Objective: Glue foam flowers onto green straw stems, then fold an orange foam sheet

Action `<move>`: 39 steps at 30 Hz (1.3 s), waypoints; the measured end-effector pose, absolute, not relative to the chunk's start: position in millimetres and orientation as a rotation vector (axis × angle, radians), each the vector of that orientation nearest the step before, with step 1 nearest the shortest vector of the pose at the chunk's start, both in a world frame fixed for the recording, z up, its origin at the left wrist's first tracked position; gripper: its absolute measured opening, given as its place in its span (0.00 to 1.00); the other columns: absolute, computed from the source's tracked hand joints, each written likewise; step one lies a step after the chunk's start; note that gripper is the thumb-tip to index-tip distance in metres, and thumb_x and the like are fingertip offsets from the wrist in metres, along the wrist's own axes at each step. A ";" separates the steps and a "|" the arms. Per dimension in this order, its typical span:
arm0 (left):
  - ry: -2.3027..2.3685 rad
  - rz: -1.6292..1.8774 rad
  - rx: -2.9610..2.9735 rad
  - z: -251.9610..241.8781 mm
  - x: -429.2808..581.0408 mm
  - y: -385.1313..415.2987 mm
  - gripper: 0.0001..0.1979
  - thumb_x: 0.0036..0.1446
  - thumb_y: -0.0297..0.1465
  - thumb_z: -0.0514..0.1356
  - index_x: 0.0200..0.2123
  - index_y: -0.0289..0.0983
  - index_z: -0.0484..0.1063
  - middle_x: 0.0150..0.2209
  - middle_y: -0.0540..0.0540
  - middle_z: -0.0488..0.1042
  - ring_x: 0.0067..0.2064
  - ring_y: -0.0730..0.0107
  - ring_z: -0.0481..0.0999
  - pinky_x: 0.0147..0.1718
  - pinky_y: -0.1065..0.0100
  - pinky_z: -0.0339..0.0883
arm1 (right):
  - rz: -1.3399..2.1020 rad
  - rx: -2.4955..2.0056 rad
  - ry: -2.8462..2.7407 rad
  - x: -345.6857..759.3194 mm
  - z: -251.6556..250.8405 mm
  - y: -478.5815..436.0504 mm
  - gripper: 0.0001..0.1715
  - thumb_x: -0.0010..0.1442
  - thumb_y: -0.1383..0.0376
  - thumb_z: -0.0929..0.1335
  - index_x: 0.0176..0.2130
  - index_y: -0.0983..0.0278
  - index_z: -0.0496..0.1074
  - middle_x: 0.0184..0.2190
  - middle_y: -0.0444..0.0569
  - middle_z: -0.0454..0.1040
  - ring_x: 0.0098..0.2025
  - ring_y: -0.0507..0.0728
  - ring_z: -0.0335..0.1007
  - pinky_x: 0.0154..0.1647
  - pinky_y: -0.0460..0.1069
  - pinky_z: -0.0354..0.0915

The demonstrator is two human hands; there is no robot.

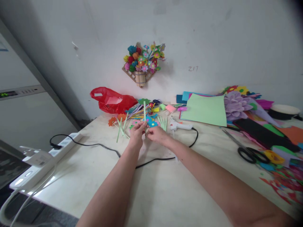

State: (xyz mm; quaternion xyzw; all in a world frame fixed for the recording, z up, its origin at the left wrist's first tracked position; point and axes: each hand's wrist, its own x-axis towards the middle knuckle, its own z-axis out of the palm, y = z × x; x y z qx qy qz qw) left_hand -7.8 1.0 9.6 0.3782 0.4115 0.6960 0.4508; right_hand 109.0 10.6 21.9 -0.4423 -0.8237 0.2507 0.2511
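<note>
Between my two hands stands a pale green strip [144, 111], roughly upright above the table. My left hand [137, 132] pinches it partway along. The fingers of my right hand [155, 135] are closed at its lower end, partly hidden behind the thumb. Behind the hands lie paper flowers [152, 122] in blue and pink. More green strips [121, 127] are scattered to the left, and a fanned bunch of green strips [162, 122] lies just right of my hands. A white glue gun [181, 126] rests on its side beyond that bunch.
The glue gun's black cord [153, 160] loops under my arms to a power strip [50, 154] at the table's left edge. Right are scissors [246, 152], green sheets [205, 108] and scraps. A red plastic bag [113, 102] lies behind; a flower basket [140, 78] hangs on the wall.
</note>
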 end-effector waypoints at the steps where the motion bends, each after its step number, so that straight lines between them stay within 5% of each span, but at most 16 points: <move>1: 1.034 1.755 0.914 10.6 -11.1 1.2 0.13 0.37 0.36 0.68 0.24 0.34 0.71 0.21 0.51 0.71 0.24 0.78 0.68 0.24 0.75 0.58 | 0.694 -1.193 -2.256 108.7 21.3 10.2 0.10 0.50 0.67 0.64 0.24 0.65 0.74 0.20 0.44 0.72 0.25 0.51 0.65 0.25 0.44 0.55; 10: 1.485 2.073 0.790 18.4 -61.6 8.6 0.12 0.39 0.36 0.63 0.25 0.33 0.71 0.16 0.52 0.69 0.13 0.79 0.62 0.15 0.73 0.55 | 0.742 -1.209 -2.249 112.6 22.8 8.0 0.10 0.51 0.65 0.65 0.25 0.65 0.74 0.19 0.44 0.72 0.24 0.50 0.65 0.24 0.44 0.55; 25: 1.782 2.096 0.437 2.9 -108.2 11.7 0.07 0.43 0.32 0.58 0.25 0.34 0.67 0.17 0.51 0.68 0.17 0.74 0.68 0.17 0.73 0.57 | 0.821 -1.166 -2.224 114.8 22.1 9.3 0.11 0.52 0.64 0.65 0.26 0.66 0.75 0.19 0.43 0.72 0.21 0.48 0.64 0.22 0.43 0.53; 32: 2.007 1.897 0.539 6.8 -106.4 7.6 0.08 0.43 0.36 0.59 0.26 0.37 0.69 0.21 0.45 0.72 0.26 0.61 0.75 0.25 0.65 0.64 | 0.838 -1.149 -2.208 114.3 24.4 7.7 0.10 0.52 0.65 0.65 0.24 0.66 0.73 0.17 0.43 0.70 0.22 0.49 0.66 0.22 0.43 0.54; 39: 2.578 1.534 0.701 25.1 -92.5 -5.8 0.14 0.45 0.43 0.59 0.31 0.39 0.71 0.39 0.35 0.74 0.44 0.44 0.71 0.39 0.50 0.60 | 0.840 -1.197 -2.200 117.9 29.6 7.7 0.10 0.52 0.66 0.65 0.23 0.66 0.72 0.18 0.43 0.70 0.22 0.49 0.65 0.23 0.43 0.55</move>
